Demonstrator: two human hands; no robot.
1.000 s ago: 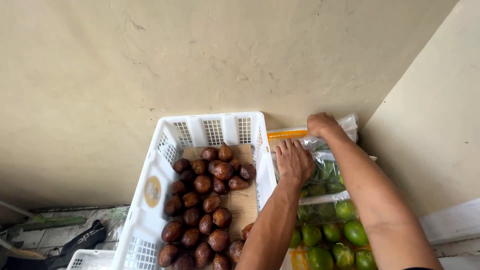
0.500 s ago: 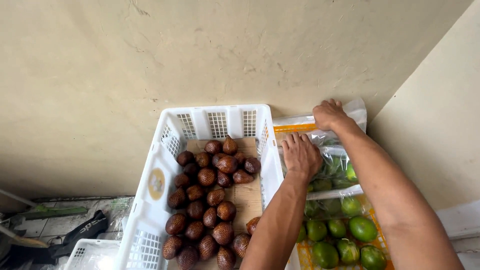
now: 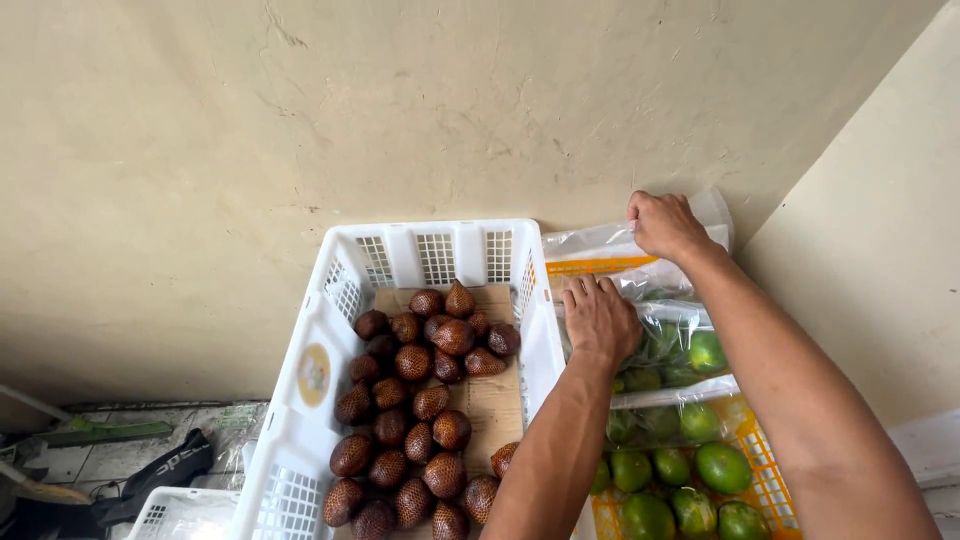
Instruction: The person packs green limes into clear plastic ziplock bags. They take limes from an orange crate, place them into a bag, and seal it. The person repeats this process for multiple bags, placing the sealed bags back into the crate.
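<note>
My left hand [image 3: 600, 318] lies flat on a clear plastic bag [image 3: 672, 330] of green fruit, fingers spread, beside the white crate's right wall. My right hand [image 3: 664, 224] grips the bag's upper edge close to the beige wall. The bag rests in an orange crate [image 3: 766, 482] with several loose green fruits [image 3: 722, 466]. To the left stands a white plastic crate [image 3: 322, 352] with several brown scaly snake fruits [image 3: 418, 400] on a cardboard liner [image 3: 496, 398].
A beige wall [image 3: 400, 120] rises right behind both crates, with a corner at the right. At the lower left are a second white crate [image 3: 180, 512], a black object [image 3: 160, 474] and debris on a grey floor.
Both hands have stayed on the bag, the right one at its top edge by the wall. The view has shifted slightly, so the crates sit a little higher and more to the right in frame.
</note>
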